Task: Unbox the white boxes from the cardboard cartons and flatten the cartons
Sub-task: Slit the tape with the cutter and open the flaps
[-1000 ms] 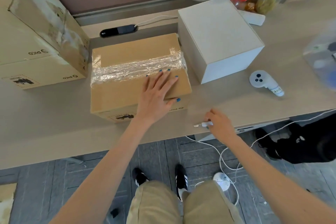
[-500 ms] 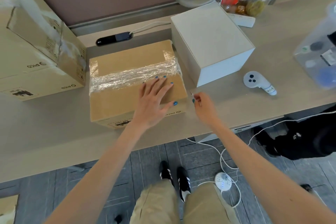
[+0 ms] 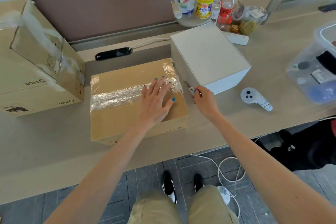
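Observation:
A sealed cardboard carton with shiny clear tape across its top sits on the desk in front of me. My left hand lies flat on its top right part, fingers spread over the tape. My right hand grips a small white utility knife, whose blade points at the carton's right end by the tape. A plain white box stands just right of the carton. Two more cartons are stacked at the left.
A white controller lies right of my right hand. A clear plastic bin sits at the far right. Bottles and jars crowd the back, beside a power strip. A black device lies behind the carton. Cables hang below the desk edge.
My right hand lifted the knife from the desk's front edge and carried it up to the carton's right end. My left hand slid farther up onto the tape.

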The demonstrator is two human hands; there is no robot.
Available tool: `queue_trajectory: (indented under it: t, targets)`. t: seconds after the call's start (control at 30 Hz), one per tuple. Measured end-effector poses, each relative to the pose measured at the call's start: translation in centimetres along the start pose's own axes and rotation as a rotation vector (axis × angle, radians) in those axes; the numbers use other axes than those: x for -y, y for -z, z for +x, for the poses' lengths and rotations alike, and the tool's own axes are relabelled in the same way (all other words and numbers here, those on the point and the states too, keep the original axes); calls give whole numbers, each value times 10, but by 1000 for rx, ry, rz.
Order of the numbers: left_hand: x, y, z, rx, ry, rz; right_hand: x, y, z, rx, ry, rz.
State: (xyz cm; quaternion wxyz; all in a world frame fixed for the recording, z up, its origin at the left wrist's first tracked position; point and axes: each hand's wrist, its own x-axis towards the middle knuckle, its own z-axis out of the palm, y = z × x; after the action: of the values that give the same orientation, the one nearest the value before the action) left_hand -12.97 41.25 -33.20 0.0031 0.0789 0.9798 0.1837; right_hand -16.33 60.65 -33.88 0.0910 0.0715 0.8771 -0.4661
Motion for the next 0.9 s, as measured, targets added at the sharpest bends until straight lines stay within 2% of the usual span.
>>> queue_trajectory:
  t: [0.57,0.9]
  targets:
    - [-3,-11,-1,45,198,58,22,21,29,175,180,-151]
    - [-5,-10,0,78,218,77,36,31,39,256,314,-430]
